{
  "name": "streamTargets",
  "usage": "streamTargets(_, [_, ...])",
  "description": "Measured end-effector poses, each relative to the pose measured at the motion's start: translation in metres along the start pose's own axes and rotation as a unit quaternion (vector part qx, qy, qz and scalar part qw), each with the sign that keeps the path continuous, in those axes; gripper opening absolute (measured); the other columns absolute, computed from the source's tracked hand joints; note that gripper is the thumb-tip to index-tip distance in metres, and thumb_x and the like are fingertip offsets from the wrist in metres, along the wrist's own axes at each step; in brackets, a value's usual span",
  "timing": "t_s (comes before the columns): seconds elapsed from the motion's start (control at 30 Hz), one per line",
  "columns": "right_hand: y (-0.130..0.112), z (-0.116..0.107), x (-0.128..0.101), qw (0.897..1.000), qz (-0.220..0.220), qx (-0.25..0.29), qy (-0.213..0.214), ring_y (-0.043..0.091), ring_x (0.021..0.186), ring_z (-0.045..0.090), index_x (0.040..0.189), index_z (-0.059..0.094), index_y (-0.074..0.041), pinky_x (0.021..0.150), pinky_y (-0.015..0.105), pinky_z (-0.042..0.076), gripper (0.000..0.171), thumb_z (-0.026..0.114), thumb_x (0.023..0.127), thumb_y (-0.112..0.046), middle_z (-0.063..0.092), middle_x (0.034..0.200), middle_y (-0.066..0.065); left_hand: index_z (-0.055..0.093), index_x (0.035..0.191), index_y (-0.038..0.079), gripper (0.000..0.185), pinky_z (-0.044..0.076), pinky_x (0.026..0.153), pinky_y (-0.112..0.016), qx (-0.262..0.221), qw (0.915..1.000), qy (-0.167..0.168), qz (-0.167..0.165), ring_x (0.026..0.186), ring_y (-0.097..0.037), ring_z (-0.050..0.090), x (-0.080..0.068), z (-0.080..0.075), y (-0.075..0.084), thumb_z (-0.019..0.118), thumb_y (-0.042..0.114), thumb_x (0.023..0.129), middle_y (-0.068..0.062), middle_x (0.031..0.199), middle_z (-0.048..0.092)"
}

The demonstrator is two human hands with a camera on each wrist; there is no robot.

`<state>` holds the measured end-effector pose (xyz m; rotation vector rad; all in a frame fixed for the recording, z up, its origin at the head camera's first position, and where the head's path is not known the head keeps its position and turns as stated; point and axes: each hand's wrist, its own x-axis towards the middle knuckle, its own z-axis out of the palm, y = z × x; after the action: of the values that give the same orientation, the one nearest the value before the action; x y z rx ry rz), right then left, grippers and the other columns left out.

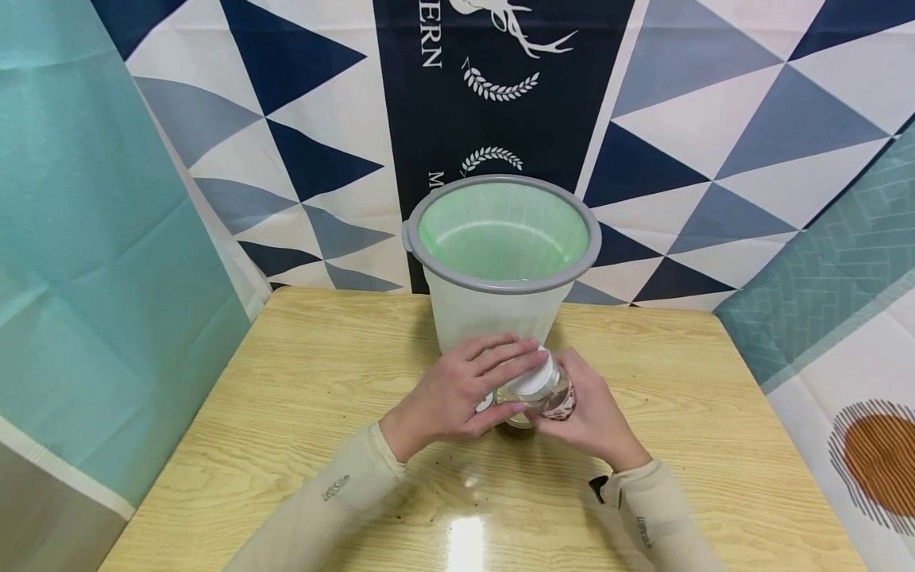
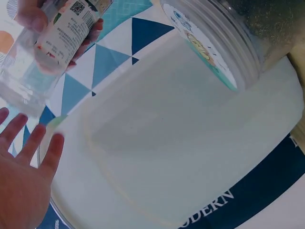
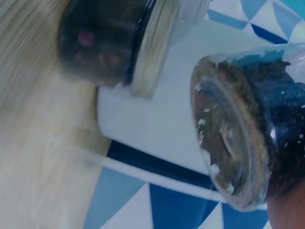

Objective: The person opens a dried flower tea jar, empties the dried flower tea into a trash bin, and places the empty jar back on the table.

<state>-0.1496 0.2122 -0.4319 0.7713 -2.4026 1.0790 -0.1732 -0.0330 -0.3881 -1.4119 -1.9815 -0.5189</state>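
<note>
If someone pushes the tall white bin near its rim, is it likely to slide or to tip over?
The bin would probably tip rather than slide: it stands tall, wider at its grey rim than lower down. It seems light, being thin translucent plastic with only a green liner visible inside. The glossy table may still let it slide somewhat.

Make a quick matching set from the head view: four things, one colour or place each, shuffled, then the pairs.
Things:
1. bin rim
2. bin liner
3. bottle cap
4. table

Descriptions:
A. white, under the left hand's fingers
B. light wood grain
C. grey
D. pale green

Pairs: 1-C, 2-D, 3-A, 4-B

The left hand grips the cap and the right hand holds the bottle, both in front of the bin.
</note>
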Motion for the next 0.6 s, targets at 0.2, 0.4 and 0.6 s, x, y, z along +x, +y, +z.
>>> streamTargets(0.2, [-0.013,0.012,0.008,0.998,-0.050,-0.010,-0.038,0.008,0.093,0.061,0.122,0.060,-0.015,0.077,0.030,0.057,0.067,0.090,0.063,-0.021,0.061,0.111,-0.004,0.057,0.145,0.009,0.057,0.052,0.103,-0.031,0.029,0.9988,-0.022,0.034,0.116,-0.025,0.063,0.000,0.002,0.000,0.032,0.047,0.112,-0.009,0.139,0.063])
streamTargets(0.4, [-0.019,0.017,0.011,0.997,-0.054,-0.015,-0.044,0.006,0.086,0.059,0.117,0.059,-0.016,0.071,0.028,0.056,0.063,0.090,0.062,-0.024,0.058,0.103,-0.007,0.062,0.131,0.005,0.064,0.055,0.086,-0.026,0.085,0.9949,-0.013,0.051,0.097,-0.020,0.060,0.001,0.005,-0.002,0.017,0.046,0.111,-0.006,0.113,0.063])
streamTargets(0.6, [-0.021,0.020,0.011,0.998,-0.040,-0.024,-0.032,0.007,0.081,0.057,0.115,0.060,-0.016,0.067,0.026,0.054,0.060,0.087,0.062,-0.022,0.056,0.097,-0.008,0.061,0.126,0.006,0.059,0.054,0.076,-0.022,0.111,0.9927,-0.005,0.047,0.091,-0.017,0.058,0.002,0.006,-0.001,0.015,0.039,0.111,-0.005,0.104,0.060])
